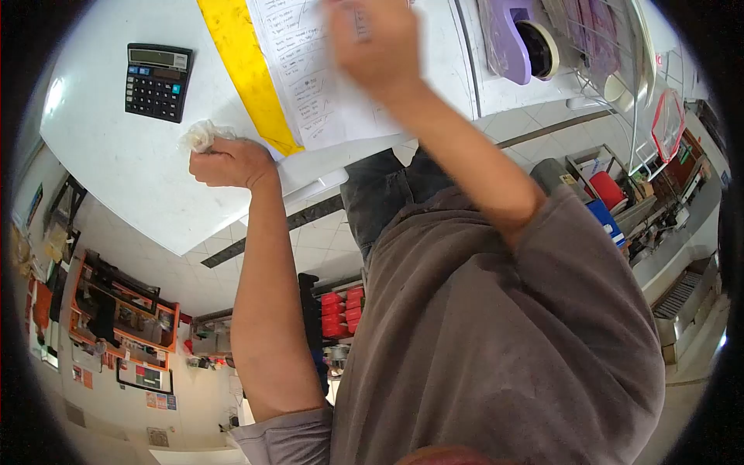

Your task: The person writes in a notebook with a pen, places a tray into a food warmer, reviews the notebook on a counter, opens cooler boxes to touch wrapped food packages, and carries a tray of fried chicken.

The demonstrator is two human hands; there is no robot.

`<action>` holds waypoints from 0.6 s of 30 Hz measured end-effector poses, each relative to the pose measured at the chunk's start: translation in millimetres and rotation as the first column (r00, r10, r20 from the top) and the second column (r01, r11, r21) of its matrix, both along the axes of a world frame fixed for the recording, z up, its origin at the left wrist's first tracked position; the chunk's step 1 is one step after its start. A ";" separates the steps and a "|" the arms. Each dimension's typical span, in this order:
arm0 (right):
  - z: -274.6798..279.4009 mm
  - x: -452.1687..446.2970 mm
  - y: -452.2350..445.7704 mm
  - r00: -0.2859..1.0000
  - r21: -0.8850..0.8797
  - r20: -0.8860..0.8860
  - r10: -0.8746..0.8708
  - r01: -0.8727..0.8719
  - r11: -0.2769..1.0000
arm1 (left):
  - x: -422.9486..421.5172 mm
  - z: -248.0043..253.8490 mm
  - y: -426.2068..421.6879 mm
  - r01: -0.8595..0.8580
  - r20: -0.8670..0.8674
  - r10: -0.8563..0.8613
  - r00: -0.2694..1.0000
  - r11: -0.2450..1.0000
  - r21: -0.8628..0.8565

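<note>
Closed into a fist around a crumpled wad (203, 136): the left hand (232, 164), low over the white tabletop (136, 174) near its closer edge. Whitish and partly see-through, creased all over, with the bulk bulging out just beyond the curled fingers and the rest hidden inside the grip; cannot tell whether tissue or thin plastic. Under and just to the near side of the right hand (377, 48), a white paper sheet (306, 89), filled down its left part with short rows of small dark handwriting, too fine to read, and crossed by a few longer slanting strokes. Along that sheet's left side, between both hands, a bright yellow strip (246, 74), straight-edged, scuffed and smudged dark at the corner closest to the left fist. Right hand over the paper, smeared by blur, with fingers seemingly bent inward; cannot tell how far open or whether holding anything. Beyond the left hand and a little to its left, well apart from the wad, a black calculator (159, 83) with mostly dark keys and a few blue ones. To the right of the right hand, a purple tape dispenser (505, 35).
</note>
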State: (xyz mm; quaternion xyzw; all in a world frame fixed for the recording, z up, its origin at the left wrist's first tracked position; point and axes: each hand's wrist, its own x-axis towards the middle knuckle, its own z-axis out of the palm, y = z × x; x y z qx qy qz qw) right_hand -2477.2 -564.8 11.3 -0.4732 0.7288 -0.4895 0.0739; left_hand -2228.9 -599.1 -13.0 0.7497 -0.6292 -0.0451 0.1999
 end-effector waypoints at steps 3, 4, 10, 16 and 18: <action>31.7 -66.2 22.8 0.994 -0.007 -0.085 0.067 -0.068 0.998 | -2.7 -0.2 1.5 -0.020 -0.037 0.020 0.999 1.000 0.008; 28.9 -72.0 30.5 0.987 0.052 -0.115 0.116 -0.110 0.993 | 0.7 -5.5 0.2 -0.021 0.016 0.021 1.000 1.000 -0.005; 26.5 -78.6 32.9 0.958 0.166 -0.146 0.248 -0.223 0.961 | 3.3 -4.8 0.6 -0.002 0.041 0.003 0.999 1.000 -0.008; 25.7 -82.4 31.7 0.945 0.186 -0.134 0.299 -0.272 0.944 | -1.1 1.2 -0.3 0.002 -0.020 -0.002 1.000 1.000 0.001; 39.2 -82.5 30.1 0.940 0.240 -0.116 0.322 -0.288 0.927 | -2.7 1.4 -0.1 0.000 -0.038 0.000 0.999 1.000 0.001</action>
